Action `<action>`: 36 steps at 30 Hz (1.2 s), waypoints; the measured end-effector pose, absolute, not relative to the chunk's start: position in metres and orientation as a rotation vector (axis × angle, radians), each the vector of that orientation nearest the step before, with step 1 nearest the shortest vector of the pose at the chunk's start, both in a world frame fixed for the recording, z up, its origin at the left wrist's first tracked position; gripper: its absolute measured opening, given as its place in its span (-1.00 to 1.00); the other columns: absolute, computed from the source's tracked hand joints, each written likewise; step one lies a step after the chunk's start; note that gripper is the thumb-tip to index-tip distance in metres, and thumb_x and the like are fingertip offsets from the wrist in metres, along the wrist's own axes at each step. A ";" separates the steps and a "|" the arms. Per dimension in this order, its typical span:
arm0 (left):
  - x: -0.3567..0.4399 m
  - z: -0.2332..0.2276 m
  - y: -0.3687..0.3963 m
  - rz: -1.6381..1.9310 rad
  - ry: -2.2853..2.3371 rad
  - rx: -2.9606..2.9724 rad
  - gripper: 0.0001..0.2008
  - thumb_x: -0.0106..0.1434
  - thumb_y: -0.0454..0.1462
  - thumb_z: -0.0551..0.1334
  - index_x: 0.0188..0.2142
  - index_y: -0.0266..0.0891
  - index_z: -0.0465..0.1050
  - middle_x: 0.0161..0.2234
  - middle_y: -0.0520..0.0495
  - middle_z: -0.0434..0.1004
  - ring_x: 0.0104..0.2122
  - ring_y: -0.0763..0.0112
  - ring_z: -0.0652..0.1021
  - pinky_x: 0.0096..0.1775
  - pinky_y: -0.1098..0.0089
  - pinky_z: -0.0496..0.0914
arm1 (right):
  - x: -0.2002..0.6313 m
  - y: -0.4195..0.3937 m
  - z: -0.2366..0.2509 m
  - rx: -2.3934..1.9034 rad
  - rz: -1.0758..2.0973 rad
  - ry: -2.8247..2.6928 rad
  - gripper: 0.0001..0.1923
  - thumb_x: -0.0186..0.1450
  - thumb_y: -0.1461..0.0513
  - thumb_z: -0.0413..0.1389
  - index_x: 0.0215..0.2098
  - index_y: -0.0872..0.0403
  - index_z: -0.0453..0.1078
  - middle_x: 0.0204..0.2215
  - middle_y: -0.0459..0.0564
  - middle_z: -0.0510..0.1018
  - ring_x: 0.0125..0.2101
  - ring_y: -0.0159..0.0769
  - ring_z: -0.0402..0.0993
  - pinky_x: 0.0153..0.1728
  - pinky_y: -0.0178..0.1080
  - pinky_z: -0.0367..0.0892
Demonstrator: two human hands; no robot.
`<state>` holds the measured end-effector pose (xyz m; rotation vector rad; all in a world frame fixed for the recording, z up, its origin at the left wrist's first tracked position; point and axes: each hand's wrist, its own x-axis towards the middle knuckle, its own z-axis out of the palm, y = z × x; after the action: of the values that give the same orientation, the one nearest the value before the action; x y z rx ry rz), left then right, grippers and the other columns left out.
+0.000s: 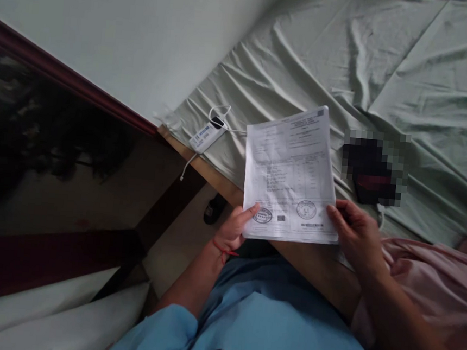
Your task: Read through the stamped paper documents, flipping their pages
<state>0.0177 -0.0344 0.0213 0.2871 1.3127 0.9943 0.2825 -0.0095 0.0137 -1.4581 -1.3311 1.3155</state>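
A printed paper document point(288, 174) with text, a table and two oval stamps is held up in front of my body, tilted slightly. My left hand point(232, 228) grips its lower left edge, the thumb lying on the front beside one stamp. At the lower right edge, my right hand point(355, 229) pinches the sheet with its thumb on the front. The fingers behind the paper are mostly hidden. A red thread circles my left wrist.
A green sheet point(299, 77) covers the bed beyond the paper. On it lie a white power strip point(207, 137) with a cable and a dark, pixelated object point(370, 170). Pink cloth point(424, 279) is bunched at the right. A wooden edge point(216, 181) runs beneath the hands.
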 end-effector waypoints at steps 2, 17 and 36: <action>0.018 0.019 -0.036 0.949 1.324 0.323 -0.49 -0.09 -0.07 0.59 -0.29 -0.43 0.60 -0.28 -0.30 0.69 -0.25 -0.01 0.69 -0.04 0.05 0.57 | 0.282 -0.010 0.012 -1.535 1.040 -1.463 -0.67 0.39 -0.01 0.11 -0.09 0.05 0.46 -0.32 0.04 0.61 -0.38 -0.20 0.53 -0.37 -0.13 0.46; 0.027 0.015 -0.045 0.979 1.295 0.545 -0.46 0.07 -0.04 0.51 -0.08 -0.40 0.63 -0.08 -0.32 0.66 -0.07 -0.06 0.65 0.08 0.03 0.48 | 0.248 -0.035 0.025 -1.012 0.450 -2.429 -0.36 0.34 0.10 0.23 0.35 -0.05 0.22 0.38 0.09 0.27 0.44 0.10 -0.10 0.40 0.37 -0.26; 0.030 0.017 -0.066 0.910 1.249 0.456 -0.50 0.02 -0.14 0.54 -0.09 -0.37 0.63 -0.09 -0.30 0.66 -0.34 0.21 0.63 -0.42 0.34 0.51 | 0.252 -0.032 0.025 -0.919 0.448 -2.369 -0.74 0.32 0.01 0.22 -0.13 -0.02 0.51 0.15 0.05 0.50 0.39 0.14 0.05 0.40 0.35 -0.18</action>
<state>0.0297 -0.0660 0.0171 0.4563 1.2488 0.9101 0.2523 -0.0324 0.0255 -0.9191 -2.3688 0.4478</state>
